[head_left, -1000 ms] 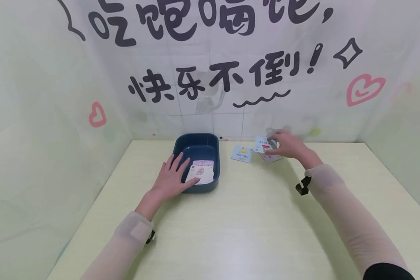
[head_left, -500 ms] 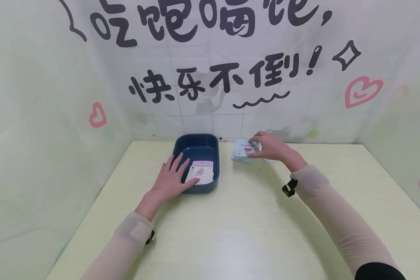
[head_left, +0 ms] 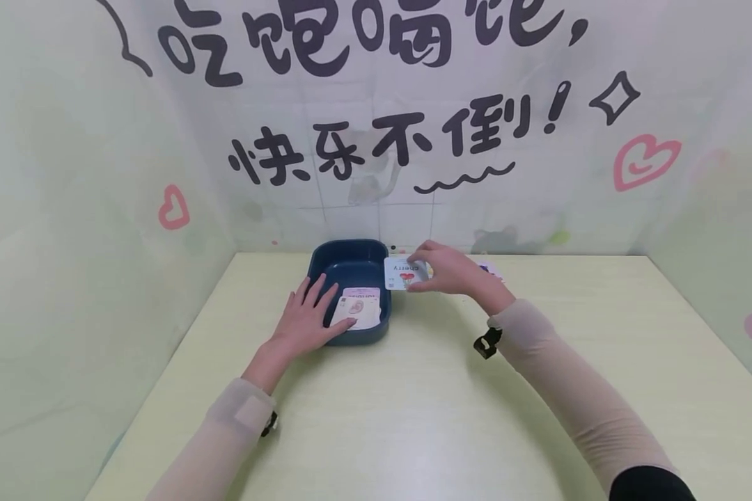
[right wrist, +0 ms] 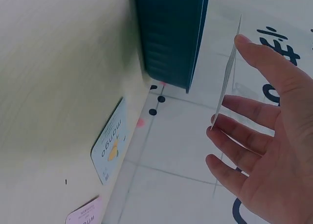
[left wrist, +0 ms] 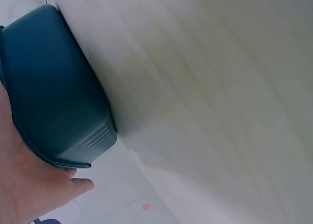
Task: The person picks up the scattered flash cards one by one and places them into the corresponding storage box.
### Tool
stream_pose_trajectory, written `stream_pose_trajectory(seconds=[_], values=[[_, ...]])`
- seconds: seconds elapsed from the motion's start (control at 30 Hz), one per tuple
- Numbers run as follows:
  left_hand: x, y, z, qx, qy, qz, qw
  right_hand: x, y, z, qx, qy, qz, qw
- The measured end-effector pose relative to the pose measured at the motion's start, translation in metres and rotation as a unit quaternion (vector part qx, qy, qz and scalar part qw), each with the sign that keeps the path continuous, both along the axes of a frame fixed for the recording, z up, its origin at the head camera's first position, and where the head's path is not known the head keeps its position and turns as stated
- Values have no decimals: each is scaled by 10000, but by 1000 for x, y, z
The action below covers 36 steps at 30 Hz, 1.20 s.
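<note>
My right hand (head_left: 449, 268) pinches a light-blue cherry card (head_left: 403, 275) by its edges, thumb against fingers, at the right rim of a dark blue bin (head_left: 365, 338). The right wrist view shows this card nearly edge-on, above the table and apart from the bin. My left hand (head_left: 303, 316) rests on the bin's left rim with its fingers straight and spread. Inside the bin lie a white card (head_left: 358, 316) with a pinkish picture and a purple-edged card (head_left: 361, 291) partly under it.
A blue mango card (right wrist: 110, 143) lies on the table right of the bin, mostly hidden by my right hand in the head view. Further right is a pink-purple card (head_left: 490, 270). A printed cloth wall (head_left: 376, 223) rises behind the table's back edge.
My right hand has carried the cherry card leftward, from above the pink-purple card, across the mango card, to the bin's right rim. My left hand has stayed on the bin.
</note>
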<state>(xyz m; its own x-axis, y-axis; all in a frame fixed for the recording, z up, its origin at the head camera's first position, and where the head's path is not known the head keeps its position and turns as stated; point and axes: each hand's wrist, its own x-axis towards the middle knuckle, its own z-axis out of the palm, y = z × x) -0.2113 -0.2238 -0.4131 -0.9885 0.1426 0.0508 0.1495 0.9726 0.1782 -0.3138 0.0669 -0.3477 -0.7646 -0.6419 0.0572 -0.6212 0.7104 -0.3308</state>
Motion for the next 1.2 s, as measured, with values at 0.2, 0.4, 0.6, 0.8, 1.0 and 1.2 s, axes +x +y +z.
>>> stream_pose_trajectory(seconds=[0.2, 0.4, 0.6, 0.8, 1.0, 1.2], values=[[-1, 0, 1, -38, 17, 38, 10000, 5, -17, -2, -36, 22, 277, 9996], [-2, -1, -1, -14, -6, 14, 10000, 9, -32, -6, 43, -4, 587, 9983], [-2, -2, -3, -87, 17, 1, 10000, 14, -49, -8, 184, 71, 801, 9966], [-2, -1, -2, -63, 37, -25, 10000, 20, -57, -9, 283, -48, 960, 9950], [-2, -1, -2, -76, 40, -29, 10000, 24, -60, -12, 406, -129, 924, 9948], [-1, -2, -2, -36, 41, -28, 10000, 26, -63, -15, 434, -85, 846, 9954]])
